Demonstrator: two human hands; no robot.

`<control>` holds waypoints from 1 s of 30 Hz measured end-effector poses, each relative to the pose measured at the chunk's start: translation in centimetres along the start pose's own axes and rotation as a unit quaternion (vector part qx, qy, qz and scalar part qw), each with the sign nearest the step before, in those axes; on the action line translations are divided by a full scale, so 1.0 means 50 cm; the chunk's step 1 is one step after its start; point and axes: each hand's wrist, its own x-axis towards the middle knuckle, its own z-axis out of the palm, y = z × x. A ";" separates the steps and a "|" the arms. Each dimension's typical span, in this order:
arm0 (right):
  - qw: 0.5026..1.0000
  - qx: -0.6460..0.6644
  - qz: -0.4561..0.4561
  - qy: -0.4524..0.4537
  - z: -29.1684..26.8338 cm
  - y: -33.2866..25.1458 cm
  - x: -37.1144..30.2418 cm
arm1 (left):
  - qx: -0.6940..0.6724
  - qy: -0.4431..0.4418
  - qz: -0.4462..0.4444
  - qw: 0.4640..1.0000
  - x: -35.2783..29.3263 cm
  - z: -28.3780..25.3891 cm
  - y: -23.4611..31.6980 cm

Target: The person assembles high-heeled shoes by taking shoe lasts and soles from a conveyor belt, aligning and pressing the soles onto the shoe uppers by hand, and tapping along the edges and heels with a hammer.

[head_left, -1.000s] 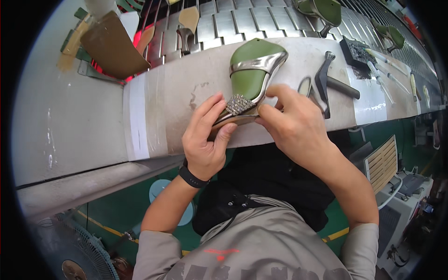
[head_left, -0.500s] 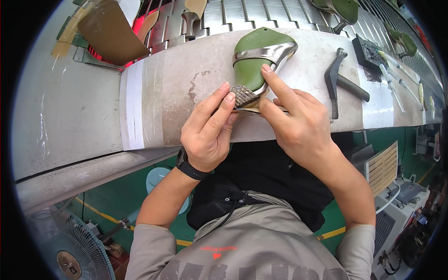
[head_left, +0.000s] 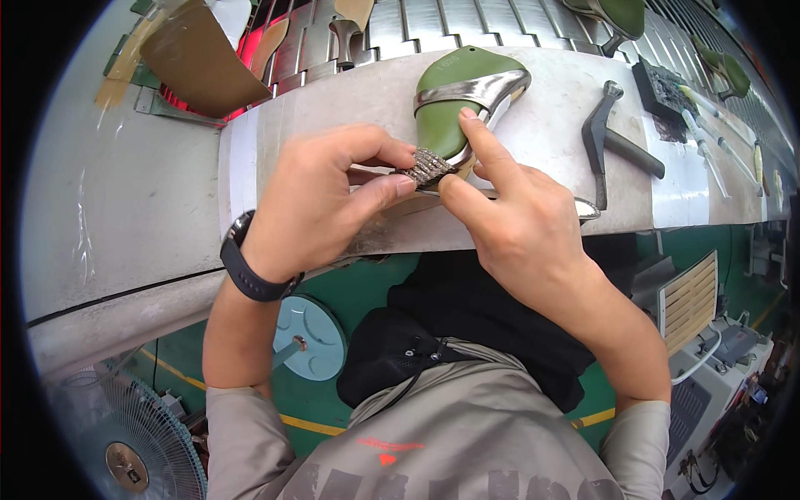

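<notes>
A sandal upper with a shiny silver strap (head_left: 458, 90) is fitted on a green shoe last (head_left: 442, 129), lying over the near edge of the bench. Around its heel end runs a glittery, beaded-looking strap (head_left: 431, 169). My left hand (head_left: 312, 187), with a black watch on the wrist, pinches this strap from the left between thumb and fingers. My right hand (head_left: 529, 212) grips the sandal from the right, its index finger laid on the green last and its thumb beside the glittery strap. A silver heel tip (head_left: 587, 210) sticks out past the right hand; the underside is hidden.
A hammer (head_left: 612, 146) lies to the right, beyond it a dark block (head_left: 662, 90) and several brushes (head_left: 707, 154). A slatted metal conveyor (head_left: 450, 21) with more lasts runs behind the bench. Below stand a blue round stool (head_left: 321, 329) and a fan (head_left: 133, 442).
My left hand has turned and swung out leftward, now pinching the glittery strap from the side. My right hand has shifted slightly left, and the silver heel tip shows beside it.
</notes>
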 end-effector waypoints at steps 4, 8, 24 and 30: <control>1.000 0.018 -0.017 -0.006 -0.004 0.012 -0.008 | 0.009 -0.056 -0.042 0.998 0.018 -0.012 0.013; 0.997 0.014 -0.078 0.000 -0.001 0.024 -0.013 | 0.039 -0.058 -0.033 0.997 0.021 -0.011 0.025; 0.999 0.024 -0.031 0.016 0.002 0.017 -0.005 | 0.017 0.069 0.074 0.995 -0.049 0.038 -0.054; 0.999 0.025 -0.022 0.032 0.010 0.016 -0.003 | 0.051 0.186 0.145 0.970 -0.074 0.119 -0.083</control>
